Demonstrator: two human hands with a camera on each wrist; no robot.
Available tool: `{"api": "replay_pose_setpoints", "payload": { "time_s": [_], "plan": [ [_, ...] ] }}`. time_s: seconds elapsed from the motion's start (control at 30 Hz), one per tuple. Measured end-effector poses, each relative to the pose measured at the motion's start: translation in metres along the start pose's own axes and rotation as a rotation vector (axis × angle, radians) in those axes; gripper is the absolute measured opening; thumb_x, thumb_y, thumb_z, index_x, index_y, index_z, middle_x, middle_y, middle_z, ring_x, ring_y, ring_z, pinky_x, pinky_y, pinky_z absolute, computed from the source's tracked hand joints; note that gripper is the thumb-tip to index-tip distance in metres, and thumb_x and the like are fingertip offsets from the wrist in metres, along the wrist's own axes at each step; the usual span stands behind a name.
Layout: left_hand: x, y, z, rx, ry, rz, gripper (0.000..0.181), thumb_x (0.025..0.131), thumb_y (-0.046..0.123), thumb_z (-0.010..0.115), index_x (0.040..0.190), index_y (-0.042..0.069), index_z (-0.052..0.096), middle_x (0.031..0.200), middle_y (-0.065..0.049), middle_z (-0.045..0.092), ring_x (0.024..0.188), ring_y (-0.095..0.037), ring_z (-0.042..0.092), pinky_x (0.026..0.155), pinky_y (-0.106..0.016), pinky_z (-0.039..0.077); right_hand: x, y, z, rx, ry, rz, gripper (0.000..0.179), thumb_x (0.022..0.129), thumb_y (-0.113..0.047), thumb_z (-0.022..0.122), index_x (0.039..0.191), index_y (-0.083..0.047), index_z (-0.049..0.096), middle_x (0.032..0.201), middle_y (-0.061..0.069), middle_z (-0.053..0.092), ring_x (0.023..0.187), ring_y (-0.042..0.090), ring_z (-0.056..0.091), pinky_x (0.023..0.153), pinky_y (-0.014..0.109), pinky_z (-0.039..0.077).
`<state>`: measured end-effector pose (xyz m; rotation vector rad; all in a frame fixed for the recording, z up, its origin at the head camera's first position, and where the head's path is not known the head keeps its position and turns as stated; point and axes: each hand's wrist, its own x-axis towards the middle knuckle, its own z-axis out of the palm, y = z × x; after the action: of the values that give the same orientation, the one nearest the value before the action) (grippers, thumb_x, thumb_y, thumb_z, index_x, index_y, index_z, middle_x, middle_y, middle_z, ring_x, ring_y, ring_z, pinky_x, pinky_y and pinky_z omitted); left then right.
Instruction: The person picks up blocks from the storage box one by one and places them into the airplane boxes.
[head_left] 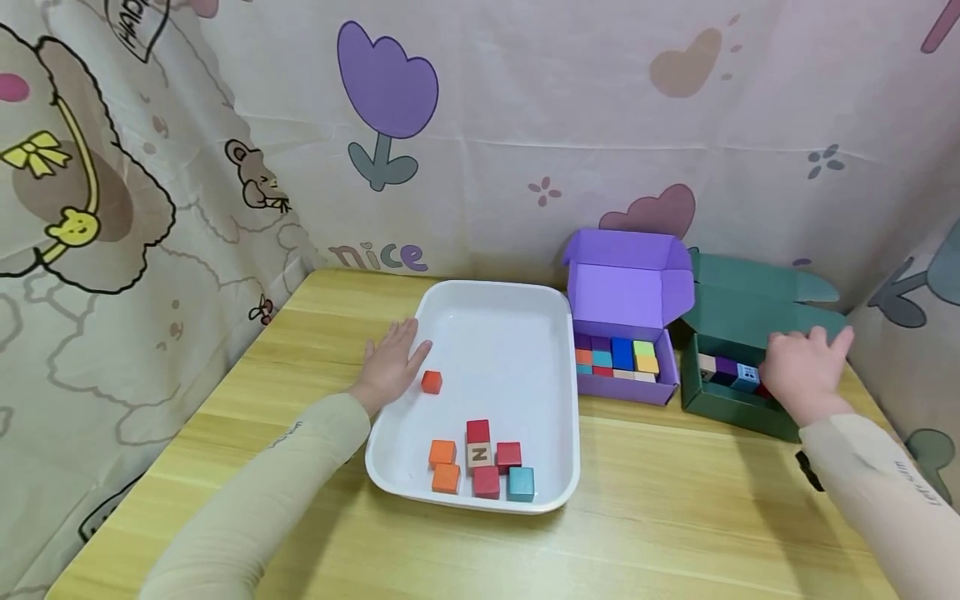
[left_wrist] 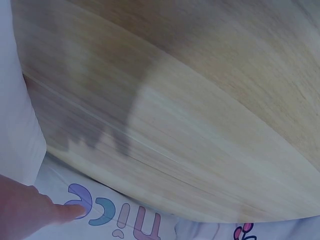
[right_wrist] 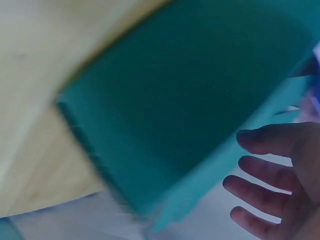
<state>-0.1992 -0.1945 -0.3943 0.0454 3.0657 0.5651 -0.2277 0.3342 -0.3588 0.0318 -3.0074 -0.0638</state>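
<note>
My left hand rests at the left rim of the white tray, its fingers straight. Close to that hand inside the tray sits a small orange-red cube. Several more cubes stand near the tray's front end, among them a wooden one marked with a letter and a teal one. Over the right end of the green box is my right hand. In the right wrist view its fingers are spread and hold nothing. Cubes lie in that box, partly hidden by the hand.
An open purple box filled with coloured blocks stands between the tray and the green box. Both lids lean back towards the printed cloth behind. Beneath everything is a wooden table.
</note>
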Motion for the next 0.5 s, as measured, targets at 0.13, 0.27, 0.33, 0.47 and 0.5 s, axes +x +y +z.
{"api": "replay_pose_setpoints", "payload": {
  "time_s": [0.13, 0.27, 0.33, 0.47, 0.5],
  "plan": [
    [0.000, 0.002, 0.000, -0.004, -0.003, 0.001, 0.067, 0.100, 0.047, 0.023, 0.150, 0.005, 0.010, 0.157, -0.015, 0.012, 0.146, -0.034, 0.004, 0.114, -0.062, 0.002, 0.000, -0.021, -0.018, 0.049, 0.041, -0.028, 0.028, 0.083, -0.013, 0.059, 0.101, 0.008, 0.060, 0.099, 0.033, 0.058, 0.099, 0.052, 0.034, 0.102, 0.073, 0.002],
    [0.000, 0.001, -0.001, -0.004, 0.001, 0.006, 0.067, 0.101, 0.047, 0.023, 0.150, 0.004, 0.011, 0.157, -0.015, 0.012, 0.146, -0.034, 0.004, 0.114, -0.062, 0.003, -0.002, -0.052, -0.035, 0.075, 0.113, -0.081, 0.031, 0.085, -0.018, 0.059, 0.106, 0.005, 0.061, 0.103, 0.030, 0.062, 0.101, 0.050, 0.040, 0.103, 0.071, 0.008],
    [0.000, 0.001, 0.000, -0.002, 0.002, 0.010, 0.067, 0.101, 0.048, 0.022, 0.150, 0.004, 0.011, 0.157, -0.015, 0.012, 0.146, -0.034, 0.005, 0.114, -0.062, 0.003, -0.006, -0.068, -0.042, 0.083, 0.149, -0.114, 0.030, 0.085, -0.020, 0.060, 0.105, 0.003, 0.063, 0.100, 0.027, 0.065, 0.101, 0.048, 0.044, 0.102, 0.069, 0.012],
    [0.000, 0.001, 0.000, -0.001, 0.001, 0.013, 0.067, 0.100, 0.048, 0.022, 0.150, 0.004, 0.011, 0.157, -0.016, 0.012, 0.145, -0.035, 0.005, 0.113, -0.063, 0.003, -0.016, -0.103, -0.056, 0.155, 0.178, -0.199, 0.024, 0.085, -0.021, 0.063, 0.097, -0.001, 0.067, 0.091, 0.019, 0.069, 0.096, 0.044, 0.051, 0.100, 0.068, 0.017],
    [0.000, 0.001, 0.000, -0.002, 0.001, 0.010, 0.068, 0.100, 0.048, 0.023, 0.150, 0.004, 0.011, 0.157, -0.015, 0.012, 0.146, -0.035, 0.004, 0.113, -0.062, 0.003, -0.018, -0.111, -0.059, 0.170, 0.175, -0.223, 0.023, 0.085, -0.021, 0.064, 0.097, -0.002, 0.067, 0.090, 0.018, 0.070, 0.096, 0.043, 0.052, 0.100, 0.068, 0.018]
  ]
}}
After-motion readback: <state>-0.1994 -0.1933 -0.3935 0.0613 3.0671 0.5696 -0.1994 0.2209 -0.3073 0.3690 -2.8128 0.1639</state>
